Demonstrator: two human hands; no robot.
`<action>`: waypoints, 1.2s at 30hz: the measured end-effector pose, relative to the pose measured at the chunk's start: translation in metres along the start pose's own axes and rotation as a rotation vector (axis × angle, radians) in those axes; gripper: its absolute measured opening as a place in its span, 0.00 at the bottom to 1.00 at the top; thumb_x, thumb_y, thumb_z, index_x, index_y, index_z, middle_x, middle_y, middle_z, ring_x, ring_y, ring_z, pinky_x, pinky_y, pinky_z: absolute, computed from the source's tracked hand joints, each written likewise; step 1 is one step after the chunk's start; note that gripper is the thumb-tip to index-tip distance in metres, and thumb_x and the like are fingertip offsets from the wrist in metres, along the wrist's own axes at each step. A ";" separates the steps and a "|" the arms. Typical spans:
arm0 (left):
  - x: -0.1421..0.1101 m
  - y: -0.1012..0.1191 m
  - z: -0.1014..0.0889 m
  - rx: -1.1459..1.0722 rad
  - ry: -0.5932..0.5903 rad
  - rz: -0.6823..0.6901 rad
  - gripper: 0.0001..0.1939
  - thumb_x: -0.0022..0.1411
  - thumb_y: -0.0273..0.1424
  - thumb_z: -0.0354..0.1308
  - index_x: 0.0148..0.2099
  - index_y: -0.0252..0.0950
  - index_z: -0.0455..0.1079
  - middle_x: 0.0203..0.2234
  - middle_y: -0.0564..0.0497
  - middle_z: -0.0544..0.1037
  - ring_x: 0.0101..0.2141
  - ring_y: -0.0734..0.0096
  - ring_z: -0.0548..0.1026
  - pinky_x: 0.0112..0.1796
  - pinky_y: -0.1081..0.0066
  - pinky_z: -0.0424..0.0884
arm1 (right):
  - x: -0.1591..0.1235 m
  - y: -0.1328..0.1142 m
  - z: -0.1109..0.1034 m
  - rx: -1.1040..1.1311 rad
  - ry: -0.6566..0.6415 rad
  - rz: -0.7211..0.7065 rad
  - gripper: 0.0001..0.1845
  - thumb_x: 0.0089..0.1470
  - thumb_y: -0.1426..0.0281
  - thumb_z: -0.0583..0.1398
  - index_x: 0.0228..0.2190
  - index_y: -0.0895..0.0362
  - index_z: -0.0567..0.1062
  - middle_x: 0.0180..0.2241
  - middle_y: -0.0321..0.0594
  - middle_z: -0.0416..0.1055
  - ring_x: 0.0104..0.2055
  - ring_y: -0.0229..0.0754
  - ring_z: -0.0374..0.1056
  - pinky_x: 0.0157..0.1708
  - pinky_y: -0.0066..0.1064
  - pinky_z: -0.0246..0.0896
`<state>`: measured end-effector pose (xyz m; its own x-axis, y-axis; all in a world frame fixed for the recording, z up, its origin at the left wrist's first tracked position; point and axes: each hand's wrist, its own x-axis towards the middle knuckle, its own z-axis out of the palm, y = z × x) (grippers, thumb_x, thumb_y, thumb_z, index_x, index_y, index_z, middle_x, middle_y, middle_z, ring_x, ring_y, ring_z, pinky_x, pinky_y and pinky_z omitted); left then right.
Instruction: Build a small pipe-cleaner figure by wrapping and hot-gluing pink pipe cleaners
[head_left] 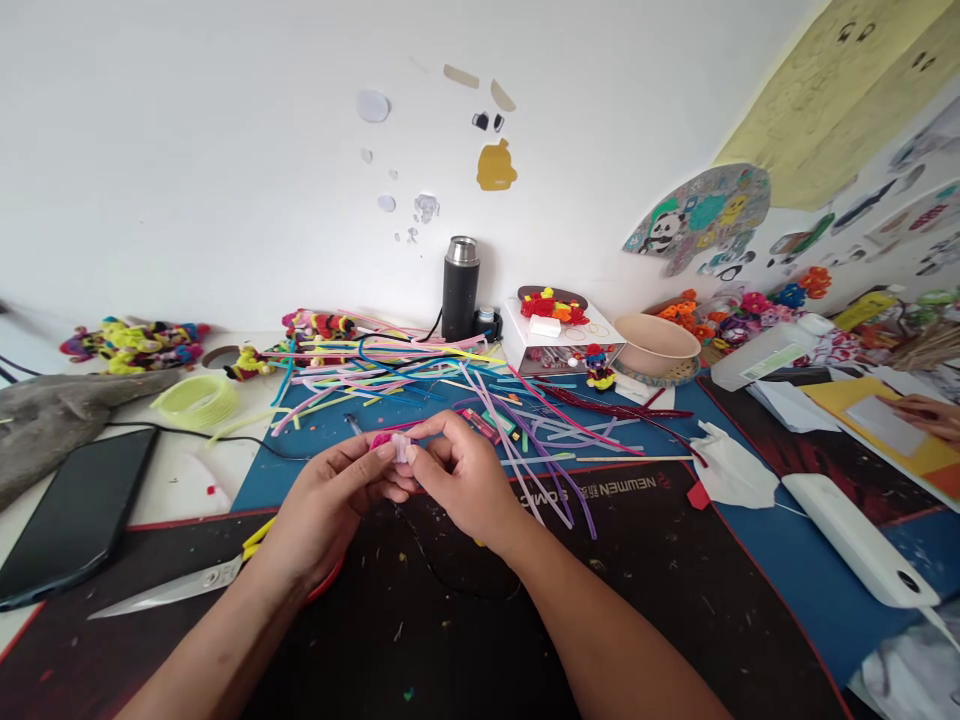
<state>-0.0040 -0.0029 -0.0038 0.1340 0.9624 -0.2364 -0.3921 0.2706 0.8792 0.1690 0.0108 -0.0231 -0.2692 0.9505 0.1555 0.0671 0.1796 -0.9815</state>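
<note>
My left hand (330,500) and my right hand (461,475) meet over the dark desk mat (450,620). Both pinch a small pink pipe-cleaner piece (394,445) between their fingertips. Just behind my hands lies a spread of several loose pipe cleaners (420,375) in pink, purple, blue, yellow and green. Scissors (180,585) with yellow handles lie on the mat under my left forearm.
A black phone (75,515) lies at the left, a yellow-green coil (196,400) behind it. A black flask (460,288), a white box (559,335), a beige bowl (664,345) and finished figures (135,342) line the wall. Another person's hand (930,415) rests at far right beside a white power bank (855,540).
</note>
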 end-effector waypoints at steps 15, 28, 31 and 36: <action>-0.003 0.001 0.005 0.000 0.027 -0.018 0.21 0.47 0.43 0.83 0.36 0.33 0.87 0.27 0.43 0.86 0.26 0.66 0.81 0.30 0.73 0.79 | -0.001 -0.001 0.002 -0.010 0.030 -0.010 0.13 0.66 0.57 0.64 0.41 0.53 0.74 0.21 0.28 0.68 0.22 0.37 0.64 0.25 0.29 0.55; -0.002 -0.001 0.005 0.040 0.027 0.040 0.24 0.53 0.42 0.81 0.48 0.35 0.82 0.32 0.47 0.86 0.30 0.66 0.82 0.34 0.71 0.80 | 0.001 0.007 0.005 0.036 0.035 0.001 0.16 0.66 0.54 0.65 0.42 0.53 0.73 0.20 0.26 0.64 0.21 0.35 0.58 0.23 0.28 0.51; -0.003 -0.003 0.002 0.093 -0.002 0.085 0.22 0.59 0.42 0.78 0.50 0.39 0.77 0.32 0.51 0.85 0.30 0.67 0.82 0.35 0.69 0.80 | 0.001 0.010 0.004 0.031 0.033 0.003 0.17 0.66 0.52 0.64 0.42 0.53 0.73 0.20 0.27 0.65 0.22 0.36 0.58 0.23 0.28 0.51; -0.004 -0.001 -0.002 0.161 -0.043 0.122 0.20 0.61 0.42 0.76 0.48 0.39 0.76 0.31 0.51 0.85 0.31 0.67 0.82 0.36 0.70 0.79 | 0.001 0.008 0.003 0.051 0.017 0.006 0.15 0.67 0.54 0.64 0.43 0.52 0.73 0.20 0.27 0.65 0.21 0.36 0.58 0.23 0.29 0.52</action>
<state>-0.0062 -0.0067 -0.0044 0.1344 0.9849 -0.1088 -0.2581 0.1408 0.9558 0.1662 0.0124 -0.0308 -0.2524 0.9557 0.1512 0.0193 0.1612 -0.9867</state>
